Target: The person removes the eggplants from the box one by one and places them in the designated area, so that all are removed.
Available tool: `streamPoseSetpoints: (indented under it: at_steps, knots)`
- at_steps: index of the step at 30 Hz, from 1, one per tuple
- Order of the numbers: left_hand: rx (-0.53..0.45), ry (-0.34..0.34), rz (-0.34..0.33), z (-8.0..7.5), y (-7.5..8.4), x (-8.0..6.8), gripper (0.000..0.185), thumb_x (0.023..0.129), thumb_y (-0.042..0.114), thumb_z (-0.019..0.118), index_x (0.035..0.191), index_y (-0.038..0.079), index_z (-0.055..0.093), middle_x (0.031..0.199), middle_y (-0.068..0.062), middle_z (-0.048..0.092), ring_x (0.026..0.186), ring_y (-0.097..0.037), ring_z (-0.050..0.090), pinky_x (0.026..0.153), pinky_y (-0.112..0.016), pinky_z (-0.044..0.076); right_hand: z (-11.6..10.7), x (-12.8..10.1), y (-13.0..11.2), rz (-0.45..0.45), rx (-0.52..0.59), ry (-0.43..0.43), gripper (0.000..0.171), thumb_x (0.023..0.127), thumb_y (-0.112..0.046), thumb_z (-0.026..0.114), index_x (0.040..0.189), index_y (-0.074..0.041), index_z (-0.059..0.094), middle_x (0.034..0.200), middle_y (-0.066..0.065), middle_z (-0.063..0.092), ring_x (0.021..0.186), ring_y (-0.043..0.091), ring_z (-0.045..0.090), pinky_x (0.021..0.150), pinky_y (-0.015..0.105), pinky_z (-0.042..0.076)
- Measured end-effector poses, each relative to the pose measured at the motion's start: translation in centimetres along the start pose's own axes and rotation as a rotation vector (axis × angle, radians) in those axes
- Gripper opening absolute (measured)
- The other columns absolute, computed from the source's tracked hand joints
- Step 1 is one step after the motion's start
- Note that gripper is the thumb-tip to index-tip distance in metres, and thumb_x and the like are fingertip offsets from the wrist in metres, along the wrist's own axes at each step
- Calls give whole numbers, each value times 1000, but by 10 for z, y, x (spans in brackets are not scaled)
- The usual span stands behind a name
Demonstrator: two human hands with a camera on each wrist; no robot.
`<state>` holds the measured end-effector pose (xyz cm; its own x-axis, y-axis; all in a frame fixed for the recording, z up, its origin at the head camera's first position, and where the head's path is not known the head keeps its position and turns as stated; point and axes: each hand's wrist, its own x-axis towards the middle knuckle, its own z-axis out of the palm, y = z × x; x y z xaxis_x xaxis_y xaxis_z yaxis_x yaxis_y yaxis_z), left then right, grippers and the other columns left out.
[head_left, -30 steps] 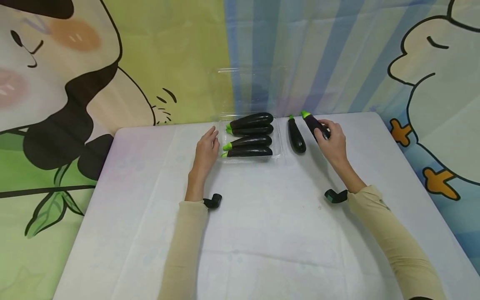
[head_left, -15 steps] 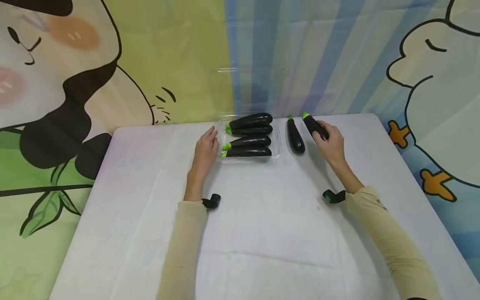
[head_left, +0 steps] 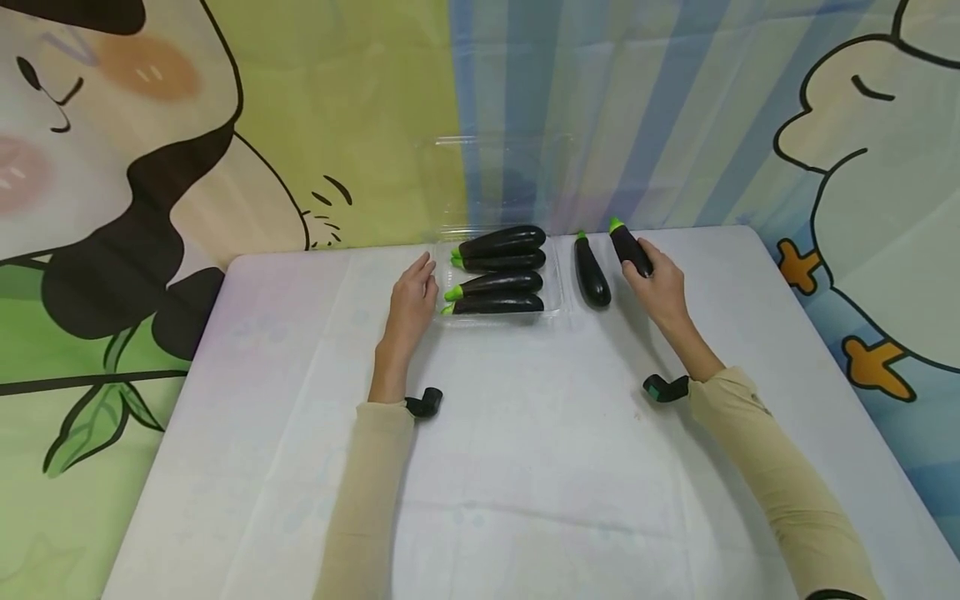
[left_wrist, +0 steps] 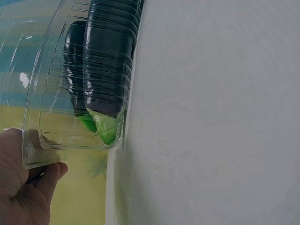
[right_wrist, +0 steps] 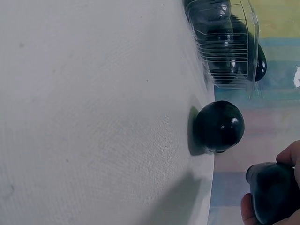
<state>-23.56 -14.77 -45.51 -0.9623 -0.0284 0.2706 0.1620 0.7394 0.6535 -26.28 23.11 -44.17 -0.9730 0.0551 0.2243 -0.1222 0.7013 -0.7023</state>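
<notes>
An open clear plastic clamshell container (head_left: pixel 553 292) stands near the table's back edge, holding several dark eggplants (head_left: pixel 501 282) with green stem ends pointing left. My left hand (head_left: pixel 412 302) is at its left side; in the left wrist view, thumb and fingers (left_wrist: pixel 49 180) pinch the corner of its rim. Right of the container, one eggplant (head_left: pixel 592 273) lies on the table. Farther right, my right hand (head_left: pixel 662 282) grips another eggplant (head_left: pixel 628 247), green end away from me. The right wrist view shows this gripped eggplant (right_wrist: pixel 272 192) raised off the table.
A white cloth covers the table (head_left: pixel 525 450). The container's clear lid (head_left: pixel 498 179) stands up against the printed curtain (head_left: pixel 360 125) behind the table. Small black cameras (head_left: pixel 426 402) sit at both wrists.
My right hand has shifted slightly left with the eggplant, whose green end has moved a little up and right. The left hand and container stay put.
</notes>
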Motion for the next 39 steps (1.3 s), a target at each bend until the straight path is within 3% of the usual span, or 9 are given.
streamPoseSetpoints:
  at_steps: [10, 20, 24, 28, 39]
  knots:
    - [-22, -4, -18, 0, -1, 0, 35, 95, 10, 44, 126, -2, 54, 142, -11, 44, 131, -26, 42, 109, -38, 36, 2, 6, 7, 13, -44, -44, 53, 85, -20, 58, 133, 0, 46, 126, 28, 50, 109, 41, 50, 89, 52, 42]
    - [-18, 4, -6, 0, -1, 0, 35, 94, 10, 44, 125, -2, 54, 141, -12, 44, 131, -27, 43, 108, -39, 36, 4, 8, 9, 34, -61, -94, 60, 92, -31, 49, 139, 4, 34, 134, 31, 43, 117, 44, 47, 93, 54, 41]
    - [-2, 4, -3, 1, -1, 0, 35, 94, 9, 44, 126, -2, 54, 141, -13, 45, 131, -27, 43, 108, -39, 36, 5, 9, 11, 37, -63, -133, 59, 94, -28, 42, 142, 4, 28, 137, 32, 39, 119, 44, 45, 94, 55, 40]
    - [-3, 11, 6, 1, -1, 0, 35, 94, 9, 44, 125, -3, 54, 140, -13, 45, 130, -27, 43, 108, -40, 36, 6, 11, 14, 23, -53, -156, 57, 93, -22, 37, 142, 5, 25, 140, 31, 35, 123, 44, 41, 98, 55, 37]
    - [-20, 23, 21, 1, -2, 0, 35, 94, 9, 44, 125, -3, 54, 140, -13, 46, 129, -28, 44, 107, -41, 37, 6, 12, 20, -55, -98, -194, 58, 95, -20, 45, 142, 7, 22, 143, 31, 31, 130, 47, 32, 105, 56, 30]
